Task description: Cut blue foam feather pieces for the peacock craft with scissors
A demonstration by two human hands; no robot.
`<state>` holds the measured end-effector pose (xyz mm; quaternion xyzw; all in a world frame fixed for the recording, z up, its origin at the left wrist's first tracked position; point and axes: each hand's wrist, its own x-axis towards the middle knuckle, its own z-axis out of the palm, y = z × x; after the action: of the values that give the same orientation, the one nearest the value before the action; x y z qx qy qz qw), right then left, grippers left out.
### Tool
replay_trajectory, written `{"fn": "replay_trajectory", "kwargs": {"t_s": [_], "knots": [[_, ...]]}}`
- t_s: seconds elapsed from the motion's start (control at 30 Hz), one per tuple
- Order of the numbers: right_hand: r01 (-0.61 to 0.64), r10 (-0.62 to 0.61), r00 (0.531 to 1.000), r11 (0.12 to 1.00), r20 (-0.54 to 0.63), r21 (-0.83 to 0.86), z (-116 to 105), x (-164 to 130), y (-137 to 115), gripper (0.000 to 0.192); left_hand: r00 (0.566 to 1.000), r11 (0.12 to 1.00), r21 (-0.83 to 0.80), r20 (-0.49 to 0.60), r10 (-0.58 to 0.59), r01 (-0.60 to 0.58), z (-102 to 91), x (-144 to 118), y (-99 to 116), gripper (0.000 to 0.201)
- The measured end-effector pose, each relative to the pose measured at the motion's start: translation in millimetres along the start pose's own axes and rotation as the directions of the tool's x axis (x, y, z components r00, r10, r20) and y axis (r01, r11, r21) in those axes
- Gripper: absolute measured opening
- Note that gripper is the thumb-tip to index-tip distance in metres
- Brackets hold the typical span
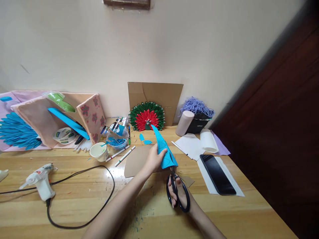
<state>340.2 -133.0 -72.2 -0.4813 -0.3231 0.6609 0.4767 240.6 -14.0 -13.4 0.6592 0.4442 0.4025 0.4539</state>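
Over the middle of the wooden table, my left hand (155, 159) pinches a piece of blue paper (163, 149) with its thumb on top. The sheet tapers to a point at its far end. Fingers of my right hand (181, 191) are in the loops of black-handled scissors (177, 189), whose blades are at the near edge of the paper and partly hidden by it. Two small blue leaf-shaped cutouts (147, 142) lie beyond my left hand. Under the hands is a flat piece of brown cardboard (136, 161).
A white glue gun (41, 181) with a looping black cord (113, 186) lies at left. Paper cup (99, 152), markers (125, 156) and pink box (35, 121) stand beyond it. A red-green fan decoration (139, 109) leans on cardboard behind; a phone (217, 174) and pink bottle (184, 122) are at right.
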Motion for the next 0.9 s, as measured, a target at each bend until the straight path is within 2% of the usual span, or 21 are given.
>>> {"fn": "replay_trajectory", "kwargs": {"t_s": [0.2, 0.53, 0.9], "knots": [[0.013, -0.013, 1.000, 1.000, 0.011, -0.010, 0.7, -3.4, -1.3, 0.073, 1.000, 0.999, -0.022, -0.010, -0.029, 0.029, 0.4, -0.6, 3.8, 0.017], [0.015, -0.015, 1.000, 0.999, -0.002, -0.038, 0.5, -4.2, -5.7, 0.077, 0.997, 1.000, -0.002, 0.075, -0.021, 0.021, 5.1, -2.3, 3.1, 0.023], [0.039, -0.041, 0.998, 0.998, -0.040, -0.050, -0.3, -3.6, -1.8, 0.075, 0.998, 1.000, 0.007, 0.055, -0.022, 0.021, 4.3, -2.6, 3.3, 0.020]]}}
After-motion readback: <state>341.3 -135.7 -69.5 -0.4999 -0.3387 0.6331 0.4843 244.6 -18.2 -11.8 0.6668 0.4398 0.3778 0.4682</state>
